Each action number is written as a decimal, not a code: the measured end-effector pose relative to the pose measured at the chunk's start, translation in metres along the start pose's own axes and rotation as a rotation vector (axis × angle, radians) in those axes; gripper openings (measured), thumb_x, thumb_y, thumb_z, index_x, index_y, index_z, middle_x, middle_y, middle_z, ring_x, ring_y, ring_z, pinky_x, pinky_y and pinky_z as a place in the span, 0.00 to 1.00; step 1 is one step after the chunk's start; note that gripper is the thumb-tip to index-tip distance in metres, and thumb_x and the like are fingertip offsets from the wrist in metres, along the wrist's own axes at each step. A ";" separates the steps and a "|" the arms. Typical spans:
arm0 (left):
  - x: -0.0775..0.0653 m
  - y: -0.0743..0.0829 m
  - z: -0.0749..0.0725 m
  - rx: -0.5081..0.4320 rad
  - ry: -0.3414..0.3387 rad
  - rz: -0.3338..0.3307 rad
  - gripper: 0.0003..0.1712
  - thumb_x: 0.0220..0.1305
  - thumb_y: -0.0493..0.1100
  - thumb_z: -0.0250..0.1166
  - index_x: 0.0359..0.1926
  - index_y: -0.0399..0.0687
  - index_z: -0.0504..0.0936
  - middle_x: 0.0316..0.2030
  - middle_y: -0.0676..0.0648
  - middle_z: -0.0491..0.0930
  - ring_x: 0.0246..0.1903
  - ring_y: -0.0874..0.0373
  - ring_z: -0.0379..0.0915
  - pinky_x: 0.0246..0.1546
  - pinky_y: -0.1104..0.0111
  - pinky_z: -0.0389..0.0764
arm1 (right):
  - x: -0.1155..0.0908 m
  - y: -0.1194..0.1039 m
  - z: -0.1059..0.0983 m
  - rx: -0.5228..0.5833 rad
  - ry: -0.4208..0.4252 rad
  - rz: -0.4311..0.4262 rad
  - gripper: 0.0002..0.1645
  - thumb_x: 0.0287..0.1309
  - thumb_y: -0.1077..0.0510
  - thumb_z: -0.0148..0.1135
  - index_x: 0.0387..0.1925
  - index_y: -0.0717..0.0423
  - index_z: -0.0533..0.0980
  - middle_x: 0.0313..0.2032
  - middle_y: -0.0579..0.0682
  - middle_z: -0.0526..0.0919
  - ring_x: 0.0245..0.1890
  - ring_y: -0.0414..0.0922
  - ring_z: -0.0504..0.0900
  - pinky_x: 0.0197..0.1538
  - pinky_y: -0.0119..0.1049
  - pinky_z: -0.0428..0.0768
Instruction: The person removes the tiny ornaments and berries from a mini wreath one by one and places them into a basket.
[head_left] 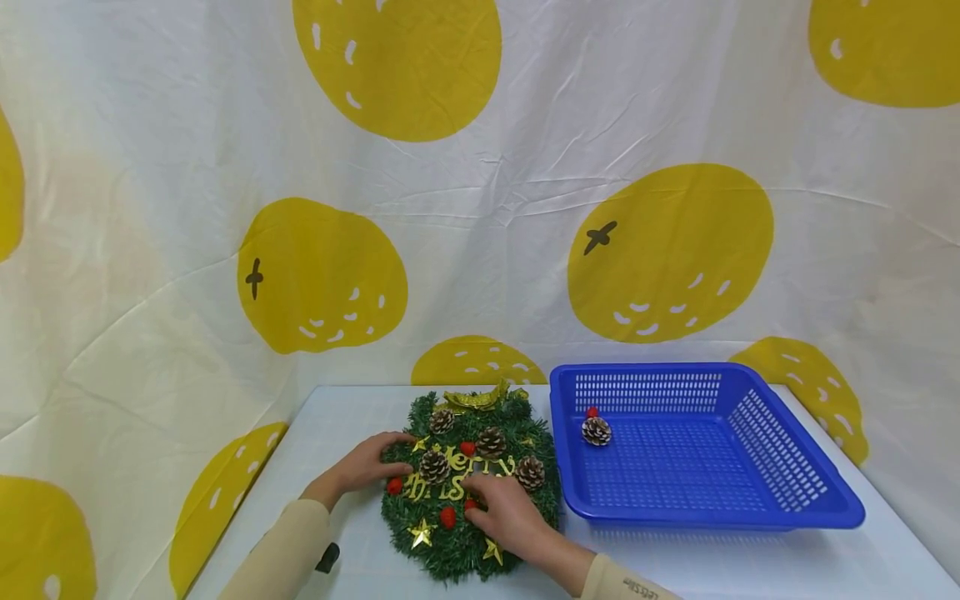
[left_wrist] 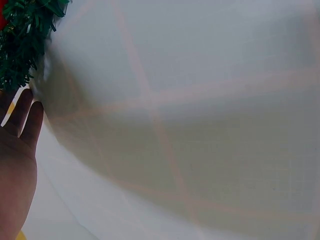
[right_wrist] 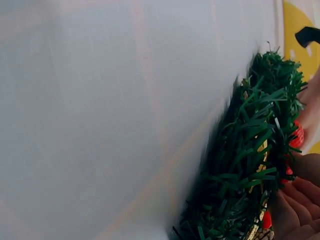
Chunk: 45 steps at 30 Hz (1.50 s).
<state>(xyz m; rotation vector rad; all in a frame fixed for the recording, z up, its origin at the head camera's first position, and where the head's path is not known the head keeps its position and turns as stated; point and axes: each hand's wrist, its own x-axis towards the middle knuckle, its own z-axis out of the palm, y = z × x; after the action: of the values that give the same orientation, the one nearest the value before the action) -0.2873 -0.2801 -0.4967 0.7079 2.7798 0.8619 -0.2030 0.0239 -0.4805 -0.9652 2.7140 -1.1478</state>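
Observation:
A green tinsel wreath [head_left: 459,554] lies on the white table, carrying gold "Merry Christmas" lettering, gold stars [head_left: 422,533], brown pine cones [head_left: 491,442] and red berries [head_left: 447,517]. At its left edge rests my left hand [head_left: 367,462], thumb and fingertips on the greenery. The left wrist view shows straight fingers [left_wrist: 33,125] against the wreath's rim. My right hand [head_left: 513,517] reaches over the wreath's lower right, thumb and forefinger pinching a small red berry [head_left: 470,505]. Part of that berry [right_wrist: 288,172] peeks out between the fingers in the right wrist view.
A blue plastic basket [head_left: 705,521] with slotted walls stands right beside the wreath. Inside its left end lie a pine cone [head_left: 596,431] and a red berry [head_left: 592,412]. A gold bow [head_left: 480,400] tops the wreath; a fruit-print cloth [head_left: 495,275] hangs behind the table.

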 end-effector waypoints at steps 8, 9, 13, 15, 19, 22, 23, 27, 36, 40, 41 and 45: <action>-0.001 0.001 0.000 0.004 0.004 -0.001 0.31 0.65 0.55 0.65 0.64 0.45 0.74 0.63 0.36 0.70 0.63 0.36 0.64 0.60 0.40 0.65 | 0.001 -0.004 0.005 -0.125 -0.004 0.011 0.23 0.53 0.58 0.73 0.52 0.55 0.81 0.45 0.48 0.86 0.41 0.39 0.84 0.41 0.34 0.82; -0.001 0.001 0.000 0.006 0.005 0.005 0.31 0.65 0.55 0.65 0.63 0.45 0.74 0.63 0.36 0.70 0.63 0.35 0.64 0.60 0.40 0.65 | 0.002 -0.004 0.005 -0.134 -0.004 0.013 0.23 0.52 0.58 0.73 0.52 0.55 0.82 0.44 0.47 0.86 0.40 0.39 0.84 0.40 0.33 0.82; 0.000 -0.001 0.001 0.004 0.001 -0.003 0.32 0.65 0.56 0.65 0.64 0.46 0.74 0.63 0.37 0.70 0.64 0.36 0.63 0.61 0.41 0.65 | 0.002 -0.006 0.007 -0.153 0.004 0.010 0.22 0.52 0.60 0.73 0.51 0.54 0.82 0.42 0.46 0.86 0.37 0.37 0.83 0.38 0.32 0.82; 0.001 -0.002 0.001 0.008 0.001 -0.001 0.32 0.65 0.56 0.65 0.64 0.46 0.73 0.63 0.37 0.70 0.64 0.36 0.63 0.61 0.40 0.64 | 0.002 -0.006 0.008 -0.163 0.009 0.001 0.21 0.53 0.60 0.73 0.50 0.54 0.83 0.41 0.45 0.87 0.35 0.36 0.83 0.36 0.31 0.81; 0.001 -0.003 0.001 0.002 0.002 0.000 0.32 0.65 0.57 0.65 0.64 0.46 0.73 0.63 0.38 0.71 0.64 0.37 0.63 0.61 0.40 0.64 | 0.002 -0.006 0.008 -0.177 0.010 -0.021 0.18 0.54 0.61 0.72 0.49 0.53 0.84 0.39 0.44 0.87 0.32 0.33 0.82 0.34 0.30 0.81; 0.001 -0.003 0.001 -0.003 0.004 0.006 0.32 0.65 0.56 0.65 0.64 0.45 0.73 0.63 0.37 0.71 0.64 0.36 0.63 0.61 0.40 0.64 | 0.002 -0.006 0.007 -0.177 0.010 -0.031 0.16 0.54 0.62 0.71 0.47 0.53 0.84 0.38 0.44 0.87 0.31 0.33 0.82 0.33 0.30 0.80; 0.001 -0.003 0.001 -0.003 0.005 0.007 0.32 0.65 0.56 0.65 0.64 0.45 0.74 0.63 0.37 0.71 0.64 0.36 0.64 0.61 0.40 0.64 | 0.002 -0.006 0.007 -0.177 0.009 -0.032 0.16 0.54 0.62 0.71 0.47 0.52 0.84 0.38 0.44 0.87 0.31 0.33 0.82 0.33 0.29 0.80; 0.001 -0.002 0.001 0.007 0.006 0.010 0.32 0.65 0.56 0.65 0.64 0.45 0.73 0.63 0.38 0.71 0.64 0.37 0.64 0.61 0.41 0.65 | 0.002 -0.007 0.005 -0.164 0.007 -0.036 0.15 0.55 0.63 0.70 0.46 0.52 0.85 0.38 0.44 0.87 0.31 0.33 0.82 0.33 0.29 0.81; -0.001 0.001 0.000 0.008 0.001 0.017 0.32 0.65 0.55 0.65 0.64 0.44 0.73 0.63 0.37 0.70 0.63 0.36 0.64 0.60 0.40 0.65 | 0.003 -0.009 -0.002 -0.095 0.022 -0.016 0.14 0.58 0.62 0.68 0.47 0.57 0.84 0.33 0.44 0.86 0.23 0.30 0.77 0.29 0.27 0.78; -0.001 0.002 -0.001 0.005 0.002 0.012 0.31 0.65 0.55 0.65 0.64 0.45 0.73 0.63 0.37 0.71 0.63 0.35 0.64 0.60 0.40 0.65 | 0.005 -0.010 -0.009 -0.031 0.049 -0.008 0.15 0.59 0.64 0.67 0.49 0.60 0.82 0.34 0.48 0.87 0.22 0.30 0.78 0.29 0.27 0.78; -0.001 0.002 -0.001 0.008 0.002 0.011 0.31 0.65 0.55 0.65 0.64 0.45 0.73 0.63 0.37 0.71 0.63 0.36 0.64 0.60 0.40 0.65 | 0.005 -0.010 -0.011 -0.016 0.055 -0.006 0.16 0.59 0.64 0.66 0.50 0.61 0.82 0.35 0.49 0.87 0.23 0.31 0.78 0.30 0.27 0.78; -0.001 0.002 -0.001 0.011 0.002 0.006 0.32 0.65 0.56 0.65 0.64 0.45 0.73 0.63 0.37 0.71 0.63 0.36 0.64 0.60 0.40 0.65 | 0.008 -0.011 -0.020 0.025 0.103 0.001 0.17 0.60 0.66 0.64 0.52 0.62 0.81 0.38 0.52 0.87 0.25 0.31 0.79 0.29 0.26 0.77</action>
<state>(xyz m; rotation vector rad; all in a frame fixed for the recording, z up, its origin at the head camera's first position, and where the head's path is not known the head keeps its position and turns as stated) -0.2856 -0.2798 -0.4947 0.7178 2.7881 0.8499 -0.2090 0.0257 -0.4573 -0.9258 2.7712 -1.2619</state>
